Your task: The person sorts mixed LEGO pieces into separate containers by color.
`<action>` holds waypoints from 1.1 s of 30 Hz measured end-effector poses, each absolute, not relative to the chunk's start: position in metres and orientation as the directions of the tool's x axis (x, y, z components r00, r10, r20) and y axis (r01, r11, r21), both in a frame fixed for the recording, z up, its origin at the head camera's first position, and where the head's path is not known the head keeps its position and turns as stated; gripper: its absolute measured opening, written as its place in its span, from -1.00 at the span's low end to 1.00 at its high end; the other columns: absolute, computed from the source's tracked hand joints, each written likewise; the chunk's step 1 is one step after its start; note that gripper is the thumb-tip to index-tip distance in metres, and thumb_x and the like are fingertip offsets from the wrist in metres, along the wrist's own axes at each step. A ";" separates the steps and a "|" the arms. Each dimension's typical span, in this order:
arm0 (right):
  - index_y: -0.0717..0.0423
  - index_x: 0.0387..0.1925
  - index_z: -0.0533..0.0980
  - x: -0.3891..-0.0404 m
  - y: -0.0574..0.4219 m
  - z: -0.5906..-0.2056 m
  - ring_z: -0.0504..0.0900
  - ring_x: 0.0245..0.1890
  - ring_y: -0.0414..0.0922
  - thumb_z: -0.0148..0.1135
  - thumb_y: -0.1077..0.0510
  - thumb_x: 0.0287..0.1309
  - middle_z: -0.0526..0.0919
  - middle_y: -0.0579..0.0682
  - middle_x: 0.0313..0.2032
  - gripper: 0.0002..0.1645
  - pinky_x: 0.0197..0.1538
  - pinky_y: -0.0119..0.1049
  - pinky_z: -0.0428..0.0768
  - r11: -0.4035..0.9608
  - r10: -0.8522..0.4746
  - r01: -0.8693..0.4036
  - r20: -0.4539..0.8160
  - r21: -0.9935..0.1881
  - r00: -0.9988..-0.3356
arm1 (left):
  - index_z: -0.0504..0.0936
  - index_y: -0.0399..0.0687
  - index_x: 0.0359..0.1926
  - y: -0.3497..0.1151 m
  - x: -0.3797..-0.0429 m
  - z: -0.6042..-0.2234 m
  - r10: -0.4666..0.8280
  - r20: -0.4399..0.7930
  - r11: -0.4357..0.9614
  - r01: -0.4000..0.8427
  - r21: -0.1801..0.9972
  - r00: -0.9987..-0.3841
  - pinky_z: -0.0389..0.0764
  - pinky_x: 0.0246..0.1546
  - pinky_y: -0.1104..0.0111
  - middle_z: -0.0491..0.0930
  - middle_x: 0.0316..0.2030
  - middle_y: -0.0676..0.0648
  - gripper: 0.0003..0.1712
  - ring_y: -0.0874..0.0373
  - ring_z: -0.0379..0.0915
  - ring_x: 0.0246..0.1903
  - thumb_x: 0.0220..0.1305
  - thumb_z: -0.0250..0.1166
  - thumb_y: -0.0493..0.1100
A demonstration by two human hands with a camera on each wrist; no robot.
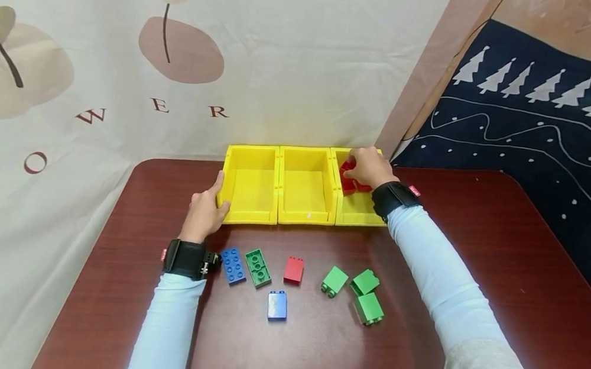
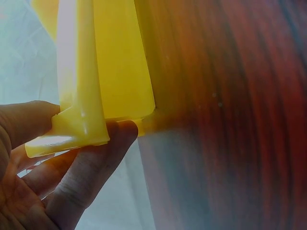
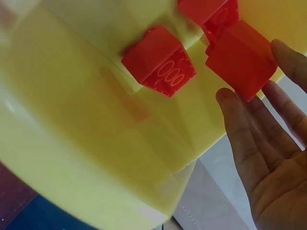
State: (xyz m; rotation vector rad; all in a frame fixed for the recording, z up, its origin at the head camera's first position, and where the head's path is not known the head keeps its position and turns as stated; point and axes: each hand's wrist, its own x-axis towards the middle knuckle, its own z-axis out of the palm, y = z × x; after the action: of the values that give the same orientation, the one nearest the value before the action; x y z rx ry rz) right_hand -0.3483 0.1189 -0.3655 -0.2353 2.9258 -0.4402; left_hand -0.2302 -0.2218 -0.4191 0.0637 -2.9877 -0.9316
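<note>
Three yellow bins stand joined in a row at the back of the table. My left hand (image 1: 203,214) grips the front outer corner of the left bin (image 2: 79,91), thumb and fingers on different sides of its wall. Over the right bin (image 1: 358,219), my right hand (image 1: 371,167) reaches in and pinches a red toy block (image 3: 242,60) between thumb and fingers. Beside that block, in the right wrist view, another red block (image 3: 160,60) lies in the bin, and a further red block (image 3: 206,9) shows at the top edge. The middle bin (image 1: 305,219) holds no blocks.
On the dark red table (image 1: 311,358), in front of the bins, lie a studded blue block (image 1: 233,266), a smaller blue block (image 1: 277,306), a green block (image 1: 258,268), a red block (image 1: 294,270) and three green blocks (image 1: 335,281) at the right. A printed cloth (image 1: 307,61) hangs behind.
</note>
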 end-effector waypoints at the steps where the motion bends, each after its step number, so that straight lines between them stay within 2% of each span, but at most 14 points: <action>1: 0.17 0.08 0.55 -0.347 0.120 -0.365 0.50 -0.05 0.12 0.35 0.09 0.19 0.59 0.17 -0.01 -0.55 0.08 -0.03 0.57 0.943 -0.180 -0.128 -0.146 -0.308 -0.973 | -0.16 0.07 0.56 -0.221 -0.230 -0.419 -0.041 -0.002 0.823 -0.034 0.567 -0.999 0.50 -0.13 0.17 0.38 0.25 -0.44 -0.14 -0.20 0.41 -0.21 0.43 0.13 -0.18; 5: 0.16 0.12 0.53 -0.340 0.125 -0.360 0.51 -0.06 0.13 0.33 0.07 0.21 0.60 0.18 0.04 -0.52 0.07 -0.03 0.58 0.935 -0.166 -0.111 -0.139 -0.337 -0.976 | -0.17 0.07 0.56 -0.219 -0.230 -0.419 -0.033 -0.004 0.824 -0.029 0.566 -0.999 0.49 -0.15 0.18 0.41 0.22 -0.45 -0.14 -0.20 0.41 -0.25 0.44 0.13 -0.17; 9: 0.16 0.13 0.54 -0.323 0.128 -0.351 0.55 -0.09 0.12 0.32 0.04 0.22 0.61 0.19 0.07 -0.51 0.02 -0.04 0.61 0.923 -0.171 -0.131 -0.080 -0.363 -0.982 | -0.16 0.07 0.56 -0.218 -0.230 -0.419 -0.030 -0.004 0.825 -0.027 0.565 -1.000 0.48 -0.16 0.19 0.42 0.21 -0.45 -0.14 -0.20 0.41 -0.27 0.43 0.13 -0.18; 12: 0.18 0.10 0.57 -0.302 0.124 -0.341 0.58 -0.13 0.09 0.36 0.04 0.19 0.65 0.19 0.03 -0.52 -0.04 -0.06 0.64 0.904 -0.215 -0.204 0.013 -0.376 -0.977 | -0.16 0.06 0.56 -0.219 -0.231 -0.419 -0.026 0.001 0.826 -0.021 0.564 -1.000 0.48 -0.16 0.19 0.40 0.24 -0.45 -0.14 -0.20 0.41 -0.24 0.43 0.13 -0.18; 15: 0.21 0.02 0.61 -0.274 0.116 -0.336 0.61 -0.17 0.08 0.39 0.05 0.15 0.70 0.19 -0.06 -0.55 -0.08 -0.08 0.65 0.872 -0.307 -0.335 0.135 -0.358 -0.942 | -0.13 0.03 0.56 -0.220 -0.231 -0.418 -0.023 0.013 0.828 -0.011 0.561 -1.000 0.47 -0.17 0.18 0.41 0.21 -0.47 -0.15 -0.21 0.40 -0.24 0.42 0.14 -0.19; 19: 0.22 -0.08 0.65 -0.233 0.097 -0.339 0.66 -0.19 0.04 0.46 0.05 0.07 0.74 0.16 -0.16 -0.57 -0.08 -0.13 0.66 0.805 -0.432 -0.497 0.254 -0.324 -0.866 | -0.10 0.01 0.56 -0.222 -0.231 -0.417 -0.025 0.027 0.830 -0.006 0.558 -0.999 0.45 -0.27 0.21 0.54 -0.12 -0.44 -0.16 -0.14 0.35 -0.41 0.42 0.15 -0.19; 21: 0.22 -0.12 0.66 -0.212 0.086 -0.344 0.70 -0.19 0.02 0.49 0.05 0.02 0.75 0.13 -0.19 -0.58 -0.06 -0.17 0.67 0.764 -0.487 -0.559 0.279 -0.324 -0.827 | -0.10 0.00 0.56 -0.223 -0.231 -0.417 -0.025 0.029 0.831 -0.005 0.557 -0.999 0.43 -0.35 0.24 0.49 -0.37 -0.35 -0.16 -0.07 0.28 -0.52 0.42 0.15 -0.18; 24: 0.20 -0.15 0.67 -0.184 0.073 -0.357 0.73 -0.23 -0.03 0.52 0.07 -0.01 0.75 0.09 -0.22 -0.60 -0.11 -0.23 0.68 0.709 -0.562 -0.626 0.276 -0.324 -0.780 | -0.11 0.01 0.56 -0.224 -0.229 -0.418 -0.020 0.027 0.828 -0.001 0.560 -0.999 0.38 -0.43 0.28 0.37 -0.52 -0.24 -0.15 -0.01 0.21 -0.60 0.42 0.14 -0.19; 28: 0.15 -0.15 0.67 -0.155 0.057 -0.375 0.69 -0.28 -0.12 0.51 0.06 0.00 0.72 0.02 -0.24 -0.62 -0.19 -0.32 0.68 0.691 -0.642 -0.673 0.204 -0.266 -0.739 | -0.13 0.03 0.56 -0.224 -0.228 -0.418 -0.015 0.020 0.827 -0.001 0.563 -1.000 0.38 -0.40 0.25 0.43 -0.46 -0.30 -0.15 -0.03 0.24 -0.58 0.42 0.13 -0.19; 33: 0.11 -0.13 0.67 -0.141 0.045 -0.393 0.63 -0.25 -0.12 0.47 0.04 0.05 0.69 0.01 -0.20 -0.64 -0.18 -0.27 0.69 0.717 -0.668 -0.671 0.087 -0.189 -0.739 | -0.14 0.04 0.56 -0.223 -0.229 -0.418 -0.019 0.013 0.832 -0.009 0.554 -1.000 0.38 -0.36 0.24 0.44 -0.43 -0.32 -0.15 -0.06 0.25 -0.54 0.42 0.12 -0.18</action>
State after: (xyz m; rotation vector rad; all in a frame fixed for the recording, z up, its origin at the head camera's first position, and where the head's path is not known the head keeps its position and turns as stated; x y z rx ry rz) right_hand -0.1405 0.0445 -0.3933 -1.1391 2.9228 -0.3293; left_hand -0.2287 -0.2225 -0.4176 0.0230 -2.9893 -0.9040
